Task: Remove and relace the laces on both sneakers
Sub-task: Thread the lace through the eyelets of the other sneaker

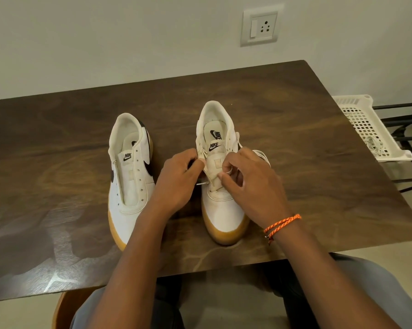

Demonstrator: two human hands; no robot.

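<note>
Table [295,129]: dark wood-grain top, the landmark for everything below. Far edge runs along the wall, near edge sits over the person's lap, right edge slants down past a rack. Wide bare top left of the shoes and beyond them toward the wall; a narrower bare strip right of the shoes, out to the right edge. Glare patches at the near-left corner.

Wall behind the table: switch-and-socket plate [259,26] above the far right corner.

White plastic basket [369,129]: off the table's right edge, on a dark metal rack [404,138]. Something pale and tangled lies in it, cannot tell what.

Left sneaker [129,176]: white, gum sole, dark swoosh. Stands mid-table, toe toward the near edge, heel toward the wall. Eyelets bare, no lace in it.

Right sneaker [220,186]: same model, just right of the first, a gap between them, toe close to the near edge. Both hands work on its tongue area.

Left hand [176,184]: in the gap between the shoes, fingers curled against the right sneaker's left eyelet flap, gripping it. Forearm crosses the left sneaker's toe.

Right hand [250,181]: over the right sneaker's right side, thumb and forefinger pinching the white lace [262,155]. A loop of lace trails out behind the hand on the table; a short end [201,184] pokes out at the left eyelets.

Orange braided band [281,224] on the right wrist.
</note>
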